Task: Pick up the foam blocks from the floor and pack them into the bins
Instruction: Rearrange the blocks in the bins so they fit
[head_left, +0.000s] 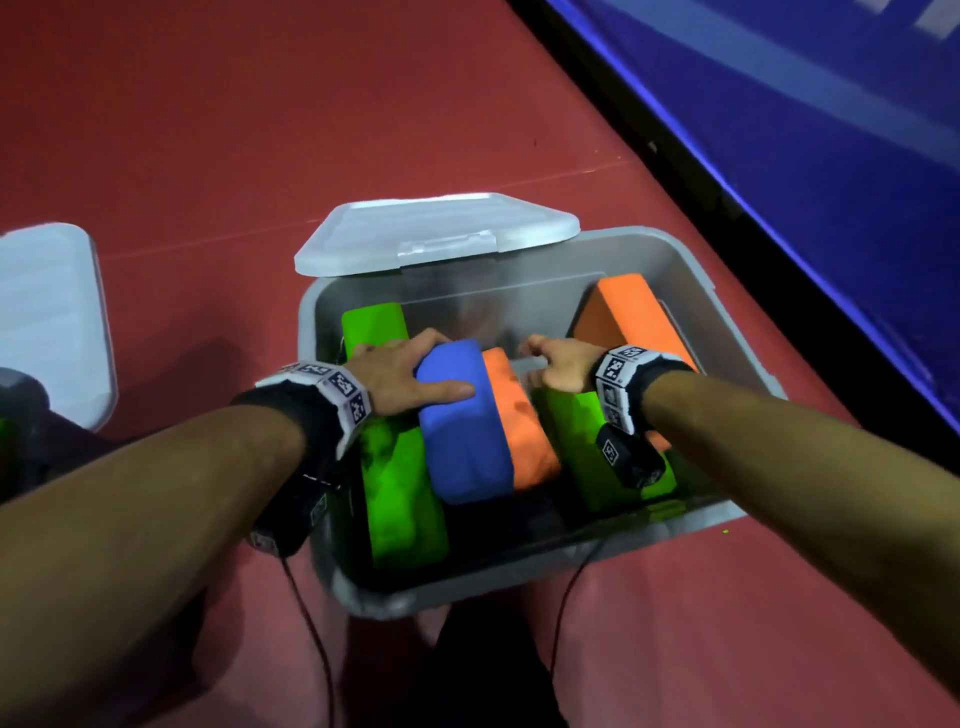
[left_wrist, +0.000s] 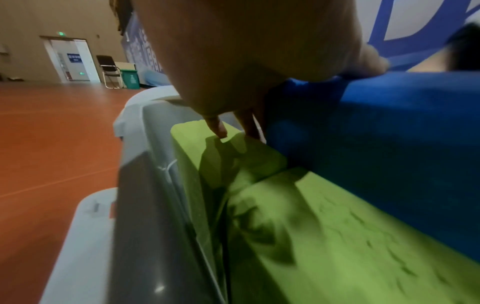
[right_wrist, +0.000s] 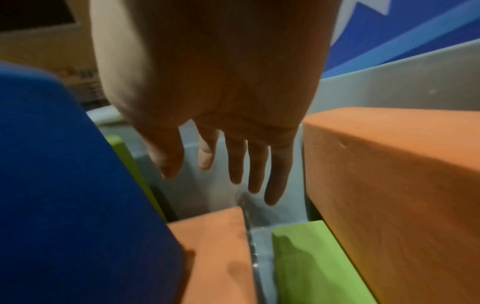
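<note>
A grey bin (head_left: 737, 332) sits on the red floor (head_left: 208, 130), its pale lid (head_left: 436, 228) lying against the bin's far rim. Both forearms reach over the bin's near rim, wrists strapped with marked bands.

The left hand (head_left: 400, 371) lies palm-down on top of a blue block (head_left: 462, 421) in the middle of the bin, thumb along the block's near side and fingers curled over its far edge, gripping it. In the left wrist view the fingertips (left_wrist: 218, 127) hang past the blue block (left_wrist: 389, 144) toward a green block (left_wrist: 324, 236) standing along the bin's left wall.

The right hand (head_left: 561, 364) hovers inside the bin, to the right of the blue block, holding nothing. The right wrist view shows it loose and spread, fingers (right_wrist: 257, 164) pointing down at the bin's bare bottom, touching no block.

An orange block (head_left: 519, 415) stands pressed against the blue block's right face. A second orange block (head_left: 628, 312) leans in the bin's far right corner, and another green block (head_left: 587, 452) lies under the right wrist. A second pale lid (head_left: 47, 312) lies on the floor well to the left of the bin.
</note>
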